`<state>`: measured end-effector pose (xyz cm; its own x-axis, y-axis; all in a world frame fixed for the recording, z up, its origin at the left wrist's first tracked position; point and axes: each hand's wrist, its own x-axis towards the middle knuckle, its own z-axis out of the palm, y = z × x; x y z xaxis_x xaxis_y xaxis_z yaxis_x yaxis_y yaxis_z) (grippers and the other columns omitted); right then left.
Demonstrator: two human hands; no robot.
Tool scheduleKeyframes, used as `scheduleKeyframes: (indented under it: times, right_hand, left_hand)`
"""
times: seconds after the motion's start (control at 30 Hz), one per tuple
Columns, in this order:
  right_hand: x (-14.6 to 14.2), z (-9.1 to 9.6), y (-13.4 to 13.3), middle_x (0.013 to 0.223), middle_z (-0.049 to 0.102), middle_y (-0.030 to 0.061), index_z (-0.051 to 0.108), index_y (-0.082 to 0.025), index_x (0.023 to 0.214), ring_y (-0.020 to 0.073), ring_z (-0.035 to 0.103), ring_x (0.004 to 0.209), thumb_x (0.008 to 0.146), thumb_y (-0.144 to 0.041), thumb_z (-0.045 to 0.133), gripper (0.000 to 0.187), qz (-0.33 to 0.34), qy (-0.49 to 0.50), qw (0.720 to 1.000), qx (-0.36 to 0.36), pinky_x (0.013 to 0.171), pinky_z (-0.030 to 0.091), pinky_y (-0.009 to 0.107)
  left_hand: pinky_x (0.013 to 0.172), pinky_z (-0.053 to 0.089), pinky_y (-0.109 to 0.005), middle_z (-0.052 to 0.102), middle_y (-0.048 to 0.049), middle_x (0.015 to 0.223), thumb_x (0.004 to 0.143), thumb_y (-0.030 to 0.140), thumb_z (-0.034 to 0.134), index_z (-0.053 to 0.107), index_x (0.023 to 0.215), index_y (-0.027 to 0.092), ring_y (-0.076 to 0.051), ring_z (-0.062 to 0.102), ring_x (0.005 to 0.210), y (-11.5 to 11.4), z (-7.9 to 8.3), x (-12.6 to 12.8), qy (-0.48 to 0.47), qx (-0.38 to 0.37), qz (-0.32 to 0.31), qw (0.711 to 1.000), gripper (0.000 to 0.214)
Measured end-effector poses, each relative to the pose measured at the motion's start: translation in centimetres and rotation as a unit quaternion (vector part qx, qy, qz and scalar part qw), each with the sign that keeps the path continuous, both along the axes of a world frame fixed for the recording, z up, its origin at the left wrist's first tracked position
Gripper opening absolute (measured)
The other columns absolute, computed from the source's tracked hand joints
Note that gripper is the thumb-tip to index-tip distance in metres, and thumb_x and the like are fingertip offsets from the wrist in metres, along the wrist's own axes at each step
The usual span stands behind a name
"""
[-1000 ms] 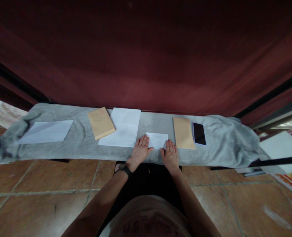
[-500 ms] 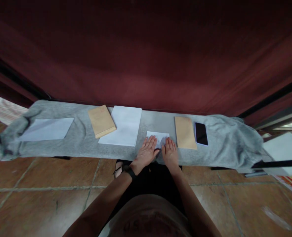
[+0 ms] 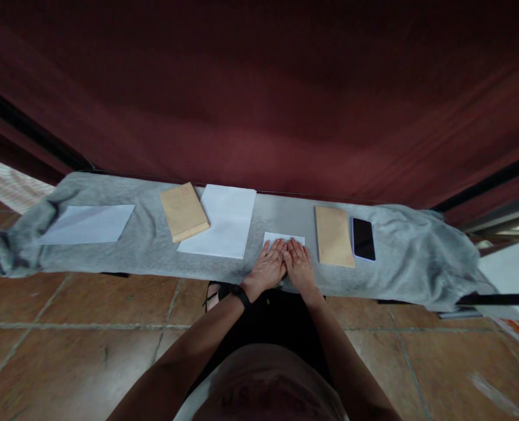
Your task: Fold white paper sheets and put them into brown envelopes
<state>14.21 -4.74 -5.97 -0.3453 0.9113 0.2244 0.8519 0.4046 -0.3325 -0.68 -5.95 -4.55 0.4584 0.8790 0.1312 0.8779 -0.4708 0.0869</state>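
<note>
Both palms lie flat on a small white folded paper [image 3: 284, 236] at the near side of the grey cloth. My left hand [image 3: 268, 264], with a dark band on its wrist, presses down with fingers stretched forward. Beside it, touching at the fingers, my right hand [image 3: 299, 264] rests flat too. Most of the paper is covered; only its far strip and corners show. Just right of my hands lies a single brown envelope [image 3: 334, 237]. To the left is a stack of white paper sheets [image 3: 228, 219], with a bundle of brown envelopes [image 3: 184, 211] overlapping its left side.
Grey cloth [image 3: 149, 257] covers the long narrow surface. A phone [image 3: 363, 240] with a dark screen lies right of the envelope. Another white sheet [image 3: 88, 224] is at the far left. A dark red curtain [image 3: 259, 105] hangs behind; tiled floor [image 3: 88, 356] is below.
My hands have come together over the paper; the right hand slid left until it touches the left. The whole view has shifted slightly.
</note>
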Motion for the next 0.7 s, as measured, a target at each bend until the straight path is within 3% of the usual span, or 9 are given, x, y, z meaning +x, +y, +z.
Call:
scheduleKeyframes:
  times: [0.47, 0.7]
  right_hand:
    - [-0.8, -0.8, -0.2, 0.156, 0.038, 0.0217, 0.035, -0.004, 0.152, 0.0305, 0.035, 0.145, 0.104, -0.035, 0.031, 0.057, -0.086, -0.046, 0.995, 0.037, 0.116, 0.027, 0.053]
    - [-1.1, -0.9, -0.5, 0.155, 0.038, 0.0245, 0.032, -0.001, 0.153, 0.0337, 0.037, 0.143, 0.105, -0.038, 0.031, 0.060, -0.125, -0.044, 0.990, 0.047, 0.116, 0.026, 0.053]
  left_hand:
    - [0.125, 0.014, -0.045, 0.029, -0.0140, 0.162, 0.100, 0.031, 0.029, 0.033, 0.153, 0.006, -0.023, 0.021, 0.152, 0.6, -0.1, -0.8, -0.017, -0.029, 0.108, 0.994, 0.059]
    - [0.125, 0.012, -0.050, 0.026, -0.0171, 0.162, 0.099, 0.036, 0.032, 0.030, 0.153, 0.002, -0.026, 0.019, 0.152, 0.4, 0.3, -0.7, 0.000, -0.043, 0.169, 0.985, 0.064]
